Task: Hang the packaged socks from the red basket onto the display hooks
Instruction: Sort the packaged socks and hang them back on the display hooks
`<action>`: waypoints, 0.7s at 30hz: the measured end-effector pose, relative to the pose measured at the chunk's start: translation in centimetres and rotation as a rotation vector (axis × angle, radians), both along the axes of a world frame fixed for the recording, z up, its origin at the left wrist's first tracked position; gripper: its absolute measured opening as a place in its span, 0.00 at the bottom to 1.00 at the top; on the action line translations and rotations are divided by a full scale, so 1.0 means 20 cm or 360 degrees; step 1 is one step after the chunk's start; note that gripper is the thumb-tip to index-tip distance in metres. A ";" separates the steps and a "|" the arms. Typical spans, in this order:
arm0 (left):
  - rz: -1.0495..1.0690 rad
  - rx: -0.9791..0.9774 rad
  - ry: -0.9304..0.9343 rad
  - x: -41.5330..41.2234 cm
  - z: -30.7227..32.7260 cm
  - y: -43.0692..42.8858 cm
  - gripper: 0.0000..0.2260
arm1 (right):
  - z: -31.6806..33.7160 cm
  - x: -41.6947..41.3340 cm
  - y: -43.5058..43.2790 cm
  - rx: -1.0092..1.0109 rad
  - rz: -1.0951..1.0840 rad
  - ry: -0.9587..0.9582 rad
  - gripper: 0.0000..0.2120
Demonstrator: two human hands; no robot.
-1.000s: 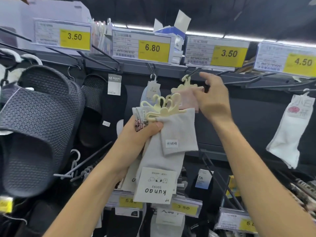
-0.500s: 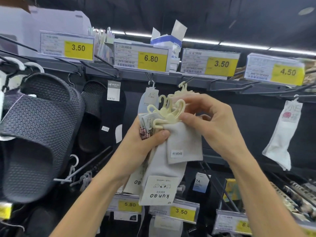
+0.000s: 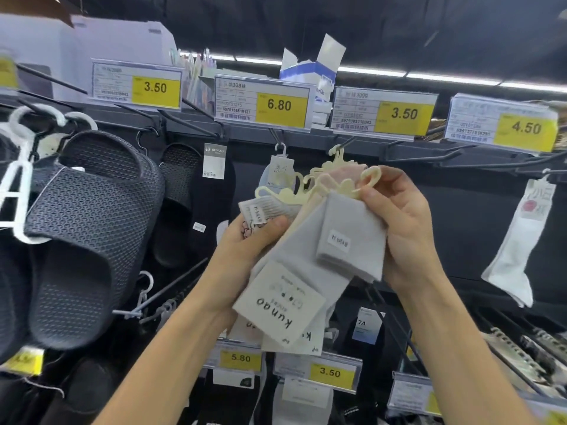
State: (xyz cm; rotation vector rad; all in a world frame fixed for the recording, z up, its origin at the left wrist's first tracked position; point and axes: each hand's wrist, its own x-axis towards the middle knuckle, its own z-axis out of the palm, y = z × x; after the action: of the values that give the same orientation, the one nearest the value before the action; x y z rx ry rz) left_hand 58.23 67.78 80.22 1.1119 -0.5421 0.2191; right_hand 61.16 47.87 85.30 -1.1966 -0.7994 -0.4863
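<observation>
My left hand [image 3: 245, 240] grips the sock bundle [image 3: 294, 271]; my right hand [image 3: 405, 222] pinches 1 grey pair [image 3: 352, 228] by its hanger [image 3: 348, 186] — separating it. Next, I judge, that loop needs threading onto the hook [image 3: 348, 141].

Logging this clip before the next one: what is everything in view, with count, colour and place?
sock bundle: several packs, grey and cream, centre, in both hands
pink socks: one, pink, hooked behind the bundle
blue socks: one, pale blue, left of the pink socks
black socks: one, black, left of centre
white socks: one, white, right
slippers: at least two, dark grey, left
price tags: four readable on top rail, yellow and white; more below
hooks: several, black, bare ones upper right
box: one, blue and white, top shelf
left hand: grips the bundle's left side
right hand: pinches a cream hanger atop the bundle
</observation>
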 end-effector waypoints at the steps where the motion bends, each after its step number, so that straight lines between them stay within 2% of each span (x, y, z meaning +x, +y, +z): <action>1: 0.0070 0.0000 0.0000 0.00 -0.01 0.01 0.13 | 0.01 0.01 -0.02 0.0034 -0.0058 0.0032 0.08; 3: 0.0193 -0.0041 0.0008 0.01 -0.02 0.05 0.12 | 0.04 0.06 -0.06 0.0060 -0.0215 0.0098 0.09; 6: 0.0328 -0.0099 0.0004 0.02 -0.02 0.09 0.16 | 0.12 0.18 -0.10 0.0109 -0.0483 0.0251 0.08; 11: 0.0430 -0.0032 0.0027 0.03 -0.04 0.08 0.18 | 0.26 0.42 -0.08 -0.0077 -0.0742 0.0177 0.10; 21: 0.0416 0.0025 0.0003 0.03 -0.05 0.06 0.13 | 0.29 0.59 0.03 -0.0275 -0.0770 -0.0126 0.05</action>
State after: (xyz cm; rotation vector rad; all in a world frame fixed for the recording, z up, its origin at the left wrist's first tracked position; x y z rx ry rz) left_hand 58.86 69.05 79.22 1.1972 -0.3963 0.4416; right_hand 72.91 48.48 91.01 -1.5477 -0.6236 -0.8777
